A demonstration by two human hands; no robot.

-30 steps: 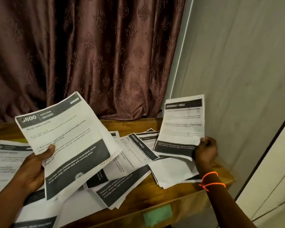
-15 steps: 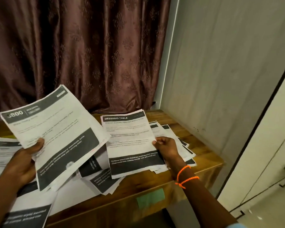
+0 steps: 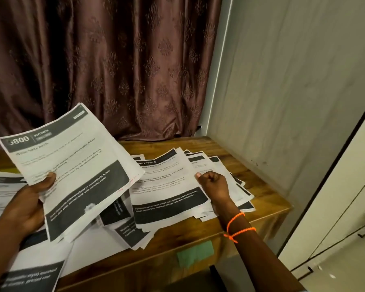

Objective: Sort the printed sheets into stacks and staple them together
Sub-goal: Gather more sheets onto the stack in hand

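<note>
Hands [image 3: 23, 204] [image 3: 214, 183] gripping printed sheets [image 3: 72, 165] [image 3: 167, 186] over wooden table [image 3: 261, 199], maroon curtain [image 3: 114, 70] behind.

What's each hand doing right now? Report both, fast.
Left hand: grips the "Kitchen" sheet bundle, thumb on top, raised off the table.
Right hand: fingers curled, pinching the edge of the "Dressing Table" sheet on the right pile.

The top sheet [image 3: 72, 165] of the bunch held up on the left had a dark bar with "800" and "KITCHEN" in white. Lower down it said "kitchen sink with running water". The sheet on the table [image 3: 167, 186] showed "ING TABLE" on its dark top bar. The other small words were too blurry to read.
</note>
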